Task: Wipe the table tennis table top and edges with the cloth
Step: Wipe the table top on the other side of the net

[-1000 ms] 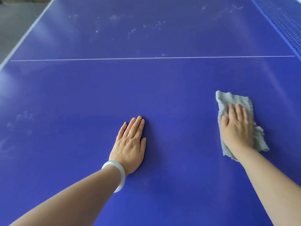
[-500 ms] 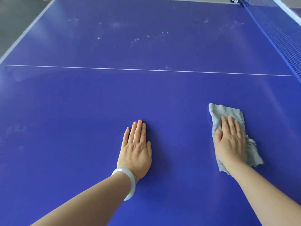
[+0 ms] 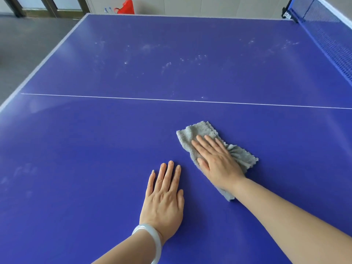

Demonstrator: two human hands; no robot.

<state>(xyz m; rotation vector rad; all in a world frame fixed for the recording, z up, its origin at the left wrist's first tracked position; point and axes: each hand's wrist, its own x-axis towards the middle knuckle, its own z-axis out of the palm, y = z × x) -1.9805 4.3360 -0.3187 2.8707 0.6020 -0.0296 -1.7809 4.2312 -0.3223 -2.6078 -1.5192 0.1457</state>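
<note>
Plainly, through the head camera, we saw our right hand (image 3: 217, 164) lying flat on the grey cloth (image 3: 202, 130), fingers straight and close together, pressing it onto the blue table tennis table (image 3: 85, 153); nothing was pinched or gripped. The cloth sat on the near half of the top, just short of the thin white line (image 3: 133, 98) that ran across it, with crumpled edges showing beyond the fingertips, to the right of the hand and under the wrist. Our left hand (image 3: 163, 202) rested palm down on the bare surface just beside the cloth but apart from it, fingers straight and slightly spread, a pale bangle (image 3: 152, 237) on its wrist. Beyond the line, whitish smudges (image 3: 171, 62) dotted the far half. The blue net (image 3: 331, 44) stood at the upper right, and a red bag (image 3: 125, 7) showed past the far edge.
</note>
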